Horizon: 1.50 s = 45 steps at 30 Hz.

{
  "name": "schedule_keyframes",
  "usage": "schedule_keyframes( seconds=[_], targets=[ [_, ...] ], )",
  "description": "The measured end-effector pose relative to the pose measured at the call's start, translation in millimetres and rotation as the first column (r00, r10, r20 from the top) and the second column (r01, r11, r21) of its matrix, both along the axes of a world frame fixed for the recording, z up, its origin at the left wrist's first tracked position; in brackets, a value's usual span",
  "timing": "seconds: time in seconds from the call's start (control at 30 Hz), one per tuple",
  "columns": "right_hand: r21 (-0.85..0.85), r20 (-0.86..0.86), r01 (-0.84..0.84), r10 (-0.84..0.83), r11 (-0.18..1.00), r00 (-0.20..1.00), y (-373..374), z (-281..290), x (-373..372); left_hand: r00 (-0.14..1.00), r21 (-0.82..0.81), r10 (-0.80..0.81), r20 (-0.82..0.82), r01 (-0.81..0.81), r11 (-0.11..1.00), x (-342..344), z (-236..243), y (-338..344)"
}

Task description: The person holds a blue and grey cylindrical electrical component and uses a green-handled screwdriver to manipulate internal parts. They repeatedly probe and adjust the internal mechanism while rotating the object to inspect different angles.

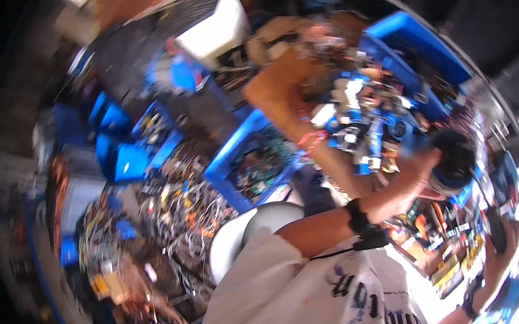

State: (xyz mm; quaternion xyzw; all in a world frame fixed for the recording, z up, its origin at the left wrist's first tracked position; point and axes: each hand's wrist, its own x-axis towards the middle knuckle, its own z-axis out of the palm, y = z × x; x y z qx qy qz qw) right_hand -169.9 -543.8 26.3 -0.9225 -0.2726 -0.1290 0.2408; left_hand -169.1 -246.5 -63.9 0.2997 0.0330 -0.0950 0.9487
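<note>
My left hand (428, 170), at the right of the head view, is closed on a black round object (455, 158) with a pale lower rim; blur hides its exact kind. Lower and further right, my right hand (506, 247) grips a dark oblong object (495, 230), too smeared to name. The two objects are apart. A black strap (363, 224) circles my left wrist. Beneath both hands lies a heap of mixed electronic scrap (354, 118), partly covered by my left arm.
A blue crate (218, 167) of green circuit boards stands left of the brown board (277, 92). Tangled cables (180, 204) cover the floor further left. Another blue bin (415, 33) borders the scrap heap at the far right. A white box (217, 31) is at the back.
</note>
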Motion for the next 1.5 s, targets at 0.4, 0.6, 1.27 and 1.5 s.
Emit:
schedule_keyframes(
  seconds=[0.4,0.6,1.27,1.5],
  targets=[
    [0.199,-0.08,-0.004,0.02,0.98,0.997,24,28,-3,0.997,0.059,-0.035,-0.066,0.038,0.998,-1,19,9],
    [0.346,-0.036,0.119,-0.113,0.931,0.993,14,16,-19,0.997,0.099,-0.052,-0.057,0.058,0.993,-2,19,4],
    [0.904,-0.14,0.11,0.043,0.414,0.989,5,-8,-31,0.997,0.09,-0.081,-0.006,0.081,0.993,-4,34,-11],
    [0.982,-0.182,0.188,0.155,-0.026,0.971,7,-31,-35,0.994,0.046,-0.107,-0.021,0.108,0.993,-3,35,-20]
  ],
)
